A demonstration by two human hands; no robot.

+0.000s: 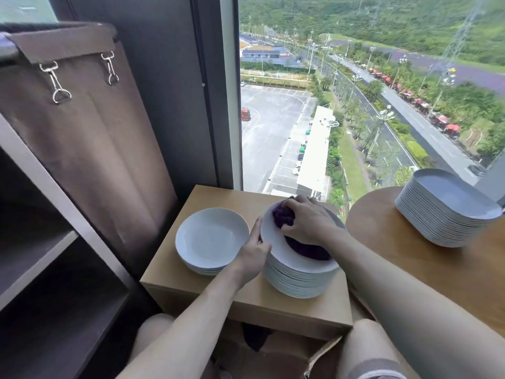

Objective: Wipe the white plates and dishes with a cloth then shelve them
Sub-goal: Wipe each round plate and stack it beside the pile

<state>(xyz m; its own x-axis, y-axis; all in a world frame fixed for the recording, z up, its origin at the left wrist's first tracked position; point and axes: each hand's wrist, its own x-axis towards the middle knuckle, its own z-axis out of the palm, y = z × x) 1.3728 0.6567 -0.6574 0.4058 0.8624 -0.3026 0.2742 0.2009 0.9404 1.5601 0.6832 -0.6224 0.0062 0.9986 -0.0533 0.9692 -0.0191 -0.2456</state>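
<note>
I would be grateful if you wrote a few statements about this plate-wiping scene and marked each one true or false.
1. The right hand holds a purple cloth on the top plate of the taller stack. True.
2. The left hand lies flat in the shorter stack. False: it grips the rim of the top plate on the taller stack.
3. The shorter stack stands left of the taller stack on the square table. True.
4. The oblong dishes share the square table with the round plates. False: they are stacked on the separate round table.
</note>
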